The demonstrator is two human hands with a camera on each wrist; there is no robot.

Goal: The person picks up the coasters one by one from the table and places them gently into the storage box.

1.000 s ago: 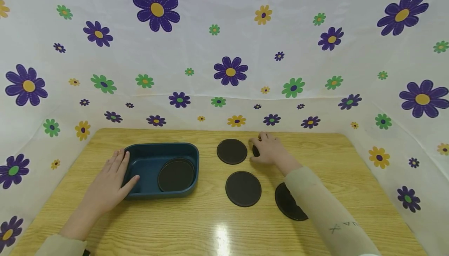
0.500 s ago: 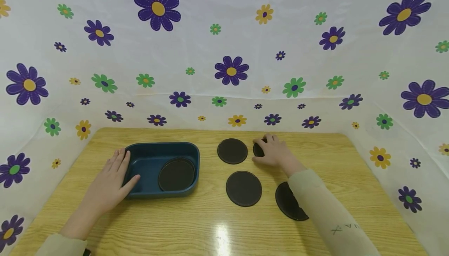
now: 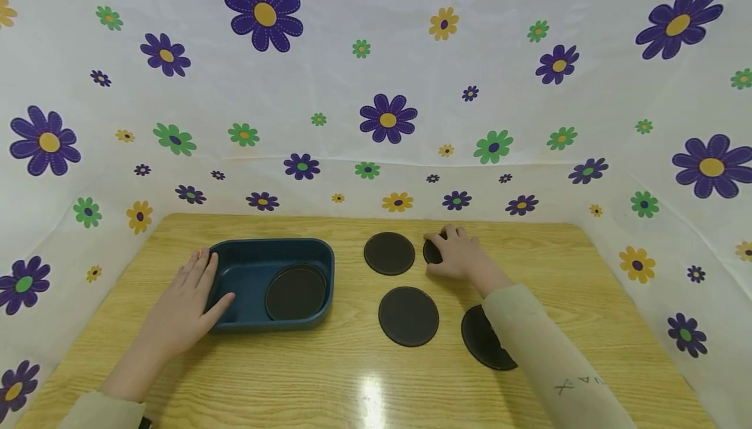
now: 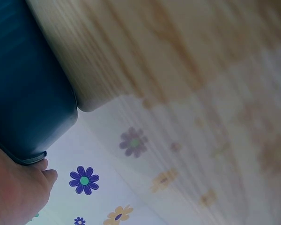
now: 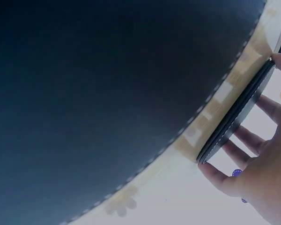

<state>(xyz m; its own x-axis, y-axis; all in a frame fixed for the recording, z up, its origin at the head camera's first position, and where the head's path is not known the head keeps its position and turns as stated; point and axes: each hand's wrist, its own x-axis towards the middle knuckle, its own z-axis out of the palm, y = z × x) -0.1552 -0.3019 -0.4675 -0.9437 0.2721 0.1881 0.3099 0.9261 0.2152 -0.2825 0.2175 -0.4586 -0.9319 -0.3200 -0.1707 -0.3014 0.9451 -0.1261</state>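
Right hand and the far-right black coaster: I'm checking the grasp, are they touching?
Touching. The right wrist view shows the right hand with fingertips on the coaster edge.

Tub (image 3: 235, 249): on the table (image 3: 352, 383), left of centre; your left hand (image 3: 185, 305) rests on its left wall.
Disc in tub (image 3: 296, 293): lies at the tub's right end.
Far-left disc (image 3: 389, 253): right of the tub.
Far-right disc (image 3: 431, 253): just right of it, under your right hand (image 3: 461, 253).
Near-left disc (image 3: 408, 316): before the far-left disc.
Near-right disc (image 3: 478, 341): right of that, partly under your sleeve (image 3: 546, 357).
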